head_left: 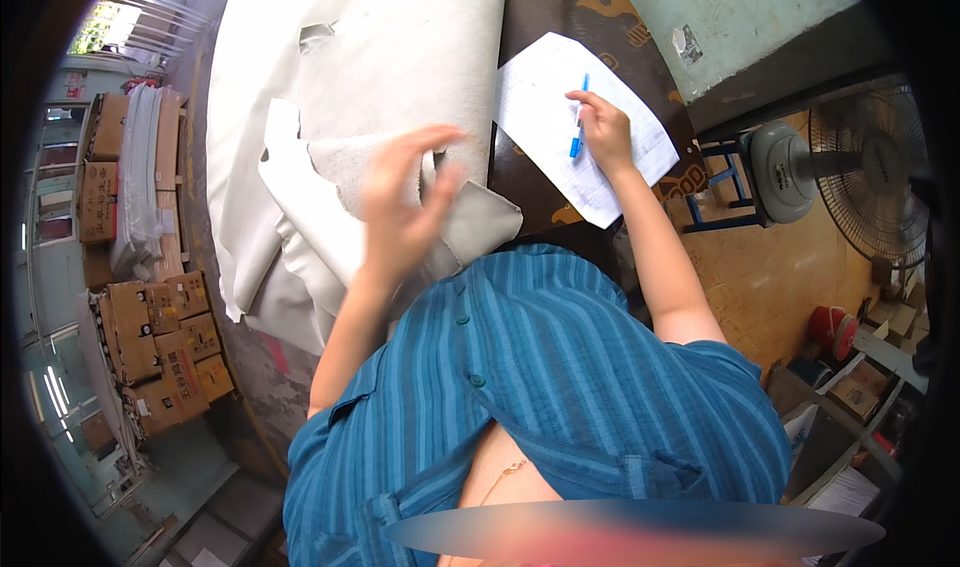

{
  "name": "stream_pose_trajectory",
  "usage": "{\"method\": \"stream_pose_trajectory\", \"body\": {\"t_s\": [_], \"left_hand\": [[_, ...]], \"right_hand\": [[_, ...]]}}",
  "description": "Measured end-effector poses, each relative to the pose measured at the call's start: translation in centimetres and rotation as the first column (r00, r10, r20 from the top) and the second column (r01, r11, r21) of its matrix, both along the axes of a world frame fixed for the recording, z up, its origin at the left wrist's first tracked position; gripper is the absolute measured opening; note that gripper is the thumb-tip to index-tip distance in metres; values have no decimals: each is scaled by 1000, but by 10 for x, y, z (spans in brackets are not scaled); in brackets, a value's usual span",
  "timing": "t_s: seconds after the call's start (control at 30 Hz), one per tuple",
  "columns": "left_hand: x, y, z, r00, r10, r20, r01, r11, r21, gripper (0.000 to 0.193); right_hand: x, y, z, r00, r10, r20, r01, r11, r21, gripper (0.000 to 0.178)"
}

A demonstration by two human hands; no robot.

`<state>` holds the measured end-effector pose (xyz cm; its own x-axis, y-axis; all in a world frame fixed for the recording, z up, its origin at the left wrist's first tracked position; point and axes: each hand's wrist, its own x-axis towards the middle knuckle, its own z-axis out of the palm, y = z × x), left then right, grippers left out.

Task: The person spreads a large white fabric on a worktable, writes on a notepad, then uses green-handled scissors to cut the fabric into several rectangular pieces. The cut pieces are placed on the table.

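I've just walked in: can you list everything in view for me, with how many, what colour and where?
Pale sheets: several layers, off-white and grey, upper left of centre
Paper: at least one, white, right of the sheets
Pen: one, blue and white, in the right hand's fingers
Tabletop: one, dark brown, patterned, under the paper
Fan: one, grey, far right
Cardboard boxes: many, brown, far left
Red container: one, lower right
Floor: one, yellowish brown, right
Shirt: one, blue striped, lower centre
Left hand: one, bare, blurred, over the sheets
Right hand: one, bare, over the paper
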<state>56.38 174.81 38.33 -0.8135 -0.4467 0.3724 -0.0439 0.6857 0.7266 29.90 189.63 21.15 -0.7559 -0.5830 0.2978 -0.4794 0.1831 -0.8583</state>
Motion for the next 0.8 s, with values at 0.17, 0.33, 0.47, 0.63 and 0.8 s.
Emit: {"method": "stream_pose_trajectory", "body": {"t_s": [0.17,0.33,0.47,0.63,0.8], "left_hand": [[-77,43,-88,927,-145,347,257,919,-300,46],[-84,39,-141,922,-95,375,257,875,-410,58],[-82,37,-144,926,-111,360,256,887,-385,59],[-84,35,-137,923,-127,363,258,904,-340,59],[-84,35,-134,908,-124,401,266,909,-320,59]], "right_hand": [[13,29,2,981,29,189,-3,991,-136,29],[1,18,21,822,110,558,-37,990,-139,49],[-6,-22,22,803,289,521,-136,940,-313,36],[-2,-44,12,930,127,344,-77,985,-156,24],[2,-40,8,977,73,200,-55,994,-94,34]]}}
